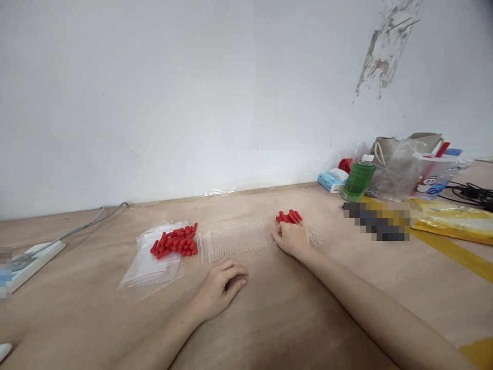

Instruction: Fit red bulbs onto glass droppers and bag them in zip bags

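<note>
A row of clear thin tubes (234, 239) lies side by side on the brown table top (269, 318). My right hand (290, 238) rests at the row's right end, fingers curled, touching the tubes and a small bunch of red-capped pieces (289, 217) just beyond it. My left hand (221, 288) lies palm down on the table in front of the row, fingers loosely bent, holding nothing. A heap of loose red caps (176, 243) sits on clear plastic bags (152, 264) to the left of the tubes.
A white power strip (33, 259) with a grey cable lies at the far left. At the back right stand a green bottle (358, 180), a blue-white box (332, 180), clear bags, a paper bag and black cables. A yellow package (452, 218) and yellow tape stripes lie at right.
</note>
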Available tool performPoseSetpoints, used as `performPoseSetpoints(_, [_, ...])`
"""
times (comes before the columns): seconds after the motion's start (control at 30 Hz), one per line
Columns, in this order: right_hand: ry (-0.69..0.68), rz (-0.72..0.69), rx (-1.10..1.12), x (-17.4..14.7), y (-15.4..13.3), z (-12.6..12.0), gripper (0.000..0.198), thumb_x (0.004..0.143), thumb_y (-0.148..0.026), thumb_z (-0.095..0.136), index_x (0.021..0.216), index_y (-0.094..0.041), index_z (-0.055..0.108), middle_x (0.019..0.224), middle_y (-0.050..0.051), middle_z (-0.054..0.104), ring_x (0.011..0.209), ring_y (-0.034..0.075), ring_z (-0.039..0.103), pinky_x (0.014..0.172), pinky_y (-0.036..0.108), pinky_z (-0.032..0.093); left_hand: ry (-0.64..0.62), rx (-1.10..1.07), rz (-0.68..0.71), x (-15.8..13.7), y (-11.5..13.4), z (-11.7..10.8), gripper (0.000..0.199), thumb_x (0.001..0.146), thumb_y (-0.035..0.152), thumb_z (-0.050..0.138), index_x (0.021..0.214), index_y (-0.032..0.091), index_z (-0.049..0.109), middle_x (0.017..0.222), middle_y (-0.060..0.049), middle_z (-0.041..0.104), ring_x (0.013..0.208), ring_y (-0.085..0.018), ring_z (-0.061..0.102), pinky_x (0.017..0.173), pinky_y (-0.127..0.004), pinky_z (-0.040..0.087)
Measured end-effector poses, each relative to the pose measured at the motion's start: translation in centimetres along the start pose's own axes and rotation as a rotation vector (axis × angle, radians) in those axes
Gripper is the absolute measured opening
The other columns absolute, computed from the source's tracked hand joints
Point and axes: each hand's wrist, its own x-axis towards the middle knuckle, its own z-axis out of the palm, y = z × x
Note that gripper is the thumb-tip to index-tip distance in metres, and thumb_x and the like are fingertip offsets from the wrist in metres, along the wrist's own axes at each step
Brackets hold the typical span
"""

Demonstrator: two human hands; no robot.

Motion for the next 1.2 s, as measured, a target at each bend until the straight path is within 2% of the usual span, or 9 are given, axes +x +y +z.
performPoseSetpoints(0.3, [-0.051,0.001,-0.087,0.1,-0.8,0.0,0.026,0.078,-0.022,0.040,0.070,-0.009,0.060,0.067,0.014,0.064,0.067,0.024,0.059,0.076,0.039,0.023,0.012,0.004,0.003,-0.1,-0.2,0.1,0.018,0.085,0.021,0.046,0.096,0.021,0.060,0.091,-0.004,0.060,0.086,-0.016,0.054,0.078,-0.031,0.042])
performPoseSetpoints(0.47, [0.105,0.045,0.026,-0.2,-0.9,-1.3,0.030,0.086,-0.027,0.030,0.085,-0.010,0.055,0.075,0.013,0.063,0.073,0.024,0.058,0.076,0.038,0.025,0.032,0.028,0.018,-0.2,0.1,0.4,0.018,0.085,0.022,0.046,0.097,0.021,0.059,0.091,-0.004,0.059,0.085,-0.016,0.054,0.077,-0.030,0.042])
performPoseSetpoints(0.53, [0.170,-0.043,0.154,-0.7,-1.1,-2.0,0.028,0.087,-0.028,0.029,0.087,-0.012,0.052,0.077,0.011,0.063,0.072,0.021,0.056,0.073,0.034,0.028,0.108,0.111,-0.009,0.0,-0.1,-0.1,0.017,0.085,0.025,0.046,0.092,0.020,0.060,0.087,-0.004,0.059,0.083,-0.016,0.053,0.075,-0.030,0.041])
performPoseSetpoints(0.63, [0.203,-0.283,0.303,-2.3,-2.0,-2.8,0.025,0.088,-0.029,0.032,0.089,-0.014,0.053,0.082,0.009,0.063,0.073,0.019,0.054,0.070,0.030,0.032,0.323,0.378,-0.130,0.4,-1.4,-2.4,0.019,0.083,0.030,0.047,0.075,0.019,0.061,0.079,-0.005,0.059,0.079,-0.020,0.052,0.074,-0.035,0.038])
performPoseSetpoints(0.73, [0.194,-0.470,0.349,-4.4,-3.0,-2.9,0.023,0.086,-0.025,0.038,0.100,-0.016,0.055,0.081,0.007,0.063,0.077,0.019,0.055,0.072,0.030,0.034,0.451,0.616,-0.276,0.4,-3.6,-5.6,0.018,0.081,0.031,0.048,0.079,0.020,0.062,0.086,-0.006,0.061,0.087,-0.024,0.050,0.077,-0.038,0.036])
performPoseSetpoints(0.83, [0.197,-0.576,0.390,-5.9,-3.4,-1.9,0.026,0.087,-0.022,0.037,0.106,-0.016,0.054,0.081,0.007,0.064,0.075,0.017,0.056,0.073,0.030,0.036,0.404,0.731,-0.365,-0.2,-5.9,-7.9,0.021,0.081,0.030,0.048,0.092,0.022,0.064,0.096,-0.006,0.061,0.093,-0.025,0.049,0.079,-0.039,0.036])
performPoseSetpoints(0.9, [0.198,-0.618,0.419,-6.2,-3.4,-1.0,0.027,0.088,-0.022,0.036,0.107,-0.015,0.054,0.082,0.007,0.064,0.074,0.016,0.056,0.073,0.031,0.037,0.341,0.770,-0.370,-0.6,-7.0,-8.4,0.023,0.081,0.031,0.047,0.092,0.024,0.066,0.100,-0.007,0.061,0.095,-0.027,0.049,0.080,-0.041,0.035])
performPoseSetpoints(1.1, [0.195,-0.628,0.435,-5.9,-2.8,-0.1,0.027,0.088,-0.020,0.035,0.106,-0.016,0.055,0.080,0.006,0.063,0.074,0.015,0.057,0.072,0.030,0.038,0.257,0.751,-0.286,-0.9,-8.8,-7.5,0.030,0.084,0.026,0.041,0.071,0.024,0.068,0.087,-0.004,0.062,0.083,-0.023,0.052,0.074,-0.037,0.037])
performPoseSetpoints(1.2, [0.159,-0.648,0.431,-5.9,-2.7,-0.2,0.026,0.087,-0.020,0.037,0.104,-0.017,0.057,0.083,0.006,0.064,0.077,0.015,0.057,0.074,0.030,0.038,0.274,0.759,-0.278,-0.9,-9.2,-7.3,0.032,0.086,0.026,0.038,0.071,0.023,0.067,0.083,-0.004,0.062,0.078,-0.021,0.053,0.071,-0.036,0.037])
